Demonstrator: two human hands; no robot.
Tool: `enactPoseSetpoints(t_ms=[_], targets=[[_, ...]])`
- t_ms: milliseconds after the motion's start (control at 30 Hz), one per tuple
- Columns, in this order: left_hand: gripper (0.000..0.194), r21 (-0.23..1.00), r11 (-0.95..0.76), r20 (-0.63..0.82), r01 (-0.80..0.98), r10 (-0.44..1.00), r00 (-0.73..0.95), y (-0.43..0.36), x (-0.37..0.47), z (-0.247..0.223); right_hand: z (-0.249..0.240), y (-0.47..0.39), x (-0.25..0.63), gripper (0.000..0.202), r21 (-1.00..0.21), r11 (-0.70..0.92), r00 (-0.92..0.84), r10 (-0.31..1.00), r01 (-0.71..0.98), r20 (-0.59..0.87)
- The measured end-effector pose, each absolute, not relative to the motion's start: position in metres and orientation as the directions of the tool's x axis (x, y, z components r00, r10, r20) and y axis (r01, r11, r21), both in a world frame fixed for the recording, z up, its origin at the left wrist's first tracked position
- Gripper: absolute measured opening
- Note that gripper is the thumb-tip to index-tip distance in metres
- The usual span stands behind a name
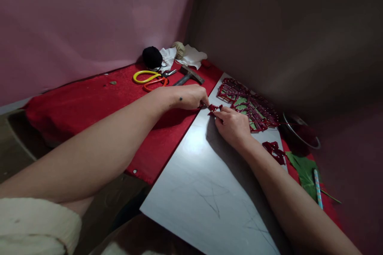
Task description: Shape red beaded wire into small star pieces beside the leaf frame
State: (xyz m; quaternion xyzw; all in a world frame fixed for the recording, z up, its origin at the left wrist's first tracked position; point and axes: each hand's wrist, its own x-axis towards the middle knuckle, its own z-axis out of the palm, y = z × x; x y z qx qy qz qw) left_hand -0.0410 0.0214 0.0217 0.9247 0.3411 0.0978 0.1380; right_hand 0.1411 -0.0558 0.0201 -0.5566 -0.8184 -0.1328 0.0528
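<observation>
A small star of dark red string on nails (214,109) sits near the left edge of a white board (191,175). My left hand (191,97) reaches in from the left, its fingers closed and the tips at the star's upper left side. What they pinch is too small to make out. From the right, my right hand (233,126) rests on the board with bent fingers gripping at the star's right side. Just beyond it lies a large leaf-like shape of dark red string wound over nails (249,105), with green showing between the strands.
Scissors with yellow and orange handles (146,76), a hammer (190,75), a black yarn ball (152,57) and a beige twine ball (178,50) lie on the red cloth (89,103). Rightward are another red string shape (274,152), a metal bowl (301,130), a green leaf (303,171) and a pen (317,188).
</observation>
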Motion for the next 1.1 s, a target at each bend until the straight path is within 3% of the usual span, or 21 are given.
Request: enactPoseSetpoints(t_ms=[233, 467, 733, 900, 1100], targets=[[0.033, 0.315, -0.725, 0.054, 0.613, 0.658, 0.751, 0.014, -0.039, 0.029, 0.02, -0.059, 0.138, 0.031, 0.129, 0.3, -0.324, 0.909, 0.945, 0.263], [0.035, 0.356, -0.723, 0.128, 0.592, 0.665, 0.736, 0.024, -0.039, 0.02, 0.016, -0.058, 0.139, 0.03, 0.082, 0.309, -0.32, 0.9, 0.947, 0.296], [0.027, 0.376, -0.605, 0.27, 0.702, 0.796, 0.542, 0.015, -0.014, 0.015, 0.009, -0.059, 0.14, 0.029, 0.109, 0.324, -0.341, 0.867, 0.94, 0.362], [0.028, 0.252, -0.61, 0.241, 0.751, 0.791, 0.562, 0.012, -0.007, 0.021, 0.0, -0.059, 0.142, 0.028, 0.136, 0.347, -0.371, 0.831, 0.928, 0.414], [0.023, 0.103, -0.647, 0.077, 0.756, 0.763, 0.642, 0.017, 0.004, 0.039, -0.001, -0.058, 0.142, 0.028, 0.146, 0.351, -0.379, 0.831, 0.925, 0.407]])
